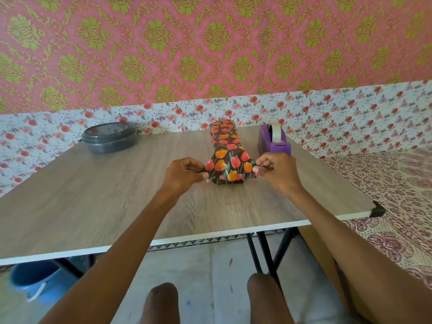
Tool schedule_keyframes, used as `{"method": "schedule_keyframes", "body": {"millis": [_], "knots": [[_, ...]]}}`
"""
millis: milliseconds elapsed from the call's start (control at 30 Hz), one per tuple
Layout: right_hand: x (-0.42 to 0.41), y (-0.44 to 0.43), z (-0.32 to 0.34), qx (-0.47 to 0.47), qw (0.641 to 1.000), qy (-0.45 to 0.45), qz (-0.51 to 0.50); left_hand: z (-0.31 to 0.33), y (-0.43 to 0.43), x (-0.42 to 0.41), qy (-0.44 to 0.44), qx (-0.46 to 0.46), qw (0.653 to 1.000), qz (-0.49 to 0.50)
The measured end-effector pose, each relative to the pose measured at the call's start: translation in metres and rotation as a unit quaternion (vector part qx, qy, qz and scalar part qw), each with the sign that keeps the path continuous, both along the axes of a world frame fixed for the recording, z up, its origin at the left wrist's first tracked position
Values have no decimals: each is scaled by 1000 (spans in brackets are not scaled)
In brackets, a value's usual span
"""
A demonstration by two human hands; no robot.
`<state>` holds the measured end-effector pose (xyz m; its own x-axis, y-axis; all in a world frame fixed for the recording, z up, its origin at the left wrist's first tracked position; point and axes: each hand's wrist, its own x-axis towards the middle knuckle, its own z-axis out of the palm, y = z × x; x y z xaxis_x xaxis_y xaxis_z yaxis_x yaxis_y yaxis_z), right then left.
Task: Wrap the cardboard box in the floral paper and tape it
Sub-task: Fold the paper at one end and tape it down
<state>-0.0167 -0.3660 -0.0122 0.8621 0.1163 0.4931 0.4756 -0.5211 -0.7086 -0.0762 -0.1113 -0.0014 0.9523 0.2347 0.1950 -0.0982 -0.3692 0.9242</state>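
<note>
We pinch the tulip-print paper (230, 166) at both near corners, left hand (184, 175) and right hand (278, 170), pulling the end flap taut for folding over the hidden box.

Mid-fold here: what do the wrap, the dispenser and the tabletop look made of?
Wrap: thin printed paper with a slight sheen; it holds sharp creases at the folded end.
Dispenser: probably moulded plastic, smooth, uniformly purple.
Tabletop: likely laminate board, matt, with a printed-looking wood grain and a white edge band.
</note>
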Motion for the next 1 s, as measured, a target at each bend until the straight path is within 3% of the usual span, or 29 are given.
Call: {"method": "schedule_keyframes", "body": {"millis": [67,200,567,733,867,1000], "knots": [[-2,-2,3,83,992,89,15,-2,3,0,29,-94,995,-24],[-10,-7,6,259,929,257,67,-5,4,0,78,-272,957,-58],[-20,-6,19,343,847,401,59,-10,-3,1,96,-334,937,-32],[-24,-3,23,343,839,419,52,-8,-5,1,122,-386,914,-23],[-28,4,25,396,805,442,23,-4,-10,1,138,-401,906,-9],[-32,7,29,391,781,486,21,-2,-12,3,138,-406,903,1]]}}
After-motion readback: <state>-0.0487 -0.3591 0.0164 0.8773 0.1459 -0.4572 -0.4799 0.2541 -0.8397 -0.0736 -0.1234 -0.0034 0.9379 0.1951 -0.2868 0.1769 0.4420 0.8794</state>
